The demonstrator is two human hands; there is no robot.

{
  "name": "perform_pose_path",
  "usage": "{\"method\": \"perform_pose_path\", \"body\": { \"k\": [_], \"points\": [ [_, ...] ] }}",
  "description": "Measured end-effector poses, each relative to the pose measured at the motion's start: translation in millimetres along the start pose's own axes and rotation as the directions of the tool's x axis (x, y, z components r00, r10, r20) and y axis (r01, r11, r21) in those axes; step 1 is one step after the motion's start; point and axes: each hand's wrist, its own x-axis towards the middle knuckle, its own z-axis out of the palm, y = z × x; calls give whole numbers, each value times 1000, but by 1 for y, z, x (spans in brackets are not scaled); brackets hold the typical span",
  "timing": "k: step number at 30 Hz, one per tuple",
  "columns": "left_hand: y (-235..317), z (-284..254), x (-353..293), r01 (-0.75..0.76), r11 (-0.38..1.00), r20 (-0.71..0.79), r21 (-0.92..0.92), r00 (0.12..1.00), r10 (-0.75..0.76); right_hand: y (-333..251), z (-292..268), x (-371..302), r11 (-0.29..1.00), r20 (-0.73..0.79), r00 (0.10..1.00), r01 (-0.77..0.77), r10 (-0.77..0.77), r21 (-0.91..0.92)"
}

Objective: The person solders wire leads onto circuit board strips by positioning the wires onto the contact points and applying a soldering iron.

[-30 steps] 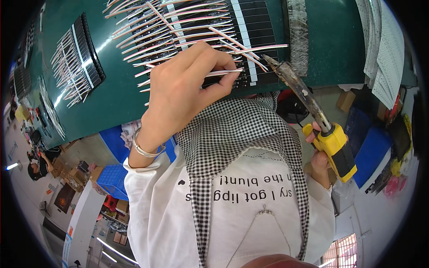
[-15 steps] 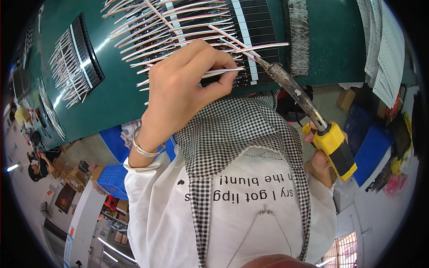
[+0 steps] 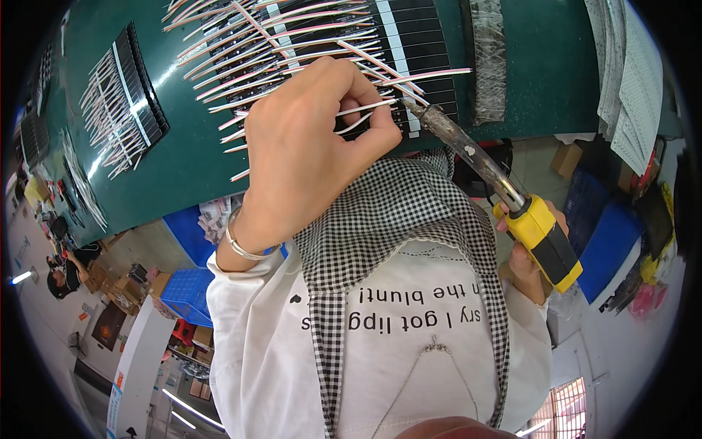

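Note:
My left hand [image 3: 296, 150] is closed in a pinch on a thin white wire [image 3: 374, 106] whose free end points right over the dark circuit boards [image 3: 430, 45]. My right hand [image 3: 525, 265] grips the yellow and black handle of a soldering iron [image 3: 474, 150], its worn metal barrel slanting up and left. The iron's tip is close beside the end of the pinched wire; whether they touch I cannot tell. Many white and red wires [image 3: 322, 31] lie across the boards, some crossing one another. My left hand hides part of the near boards.
A green work table [image 3: 194, 157] carries another board panel [image 3: 135, 88] with wires at the left. Right of the boards lies a long clear-wrapped bar [image 3: 488, 62]. Pale perforated sheets [image 3: 635, 91] hang at the far right. Blue crates [image 3: 189, 296] stand below the table; another person [image 3: 69, 274] is far left.
The soldering iron has shifted left, bringing its tip to the wire's end. My left hand has turned slightly, and the pinched wire's end has risen a little.

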Motion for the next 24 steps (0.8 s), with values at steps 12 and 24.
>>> {"method": "perform_pose_path", "body": {
  "k": [12,24],
  "points": [
    [-1,1,0,-22,1000,-12,19,1000,22,0,-2,3,999,63,998,26,-24,-37],
    [-1,-2,-2,-13,1000,-16,16,1000,13,20,-10,-20,993,-20,998,64,-62,100]
  ]
}}
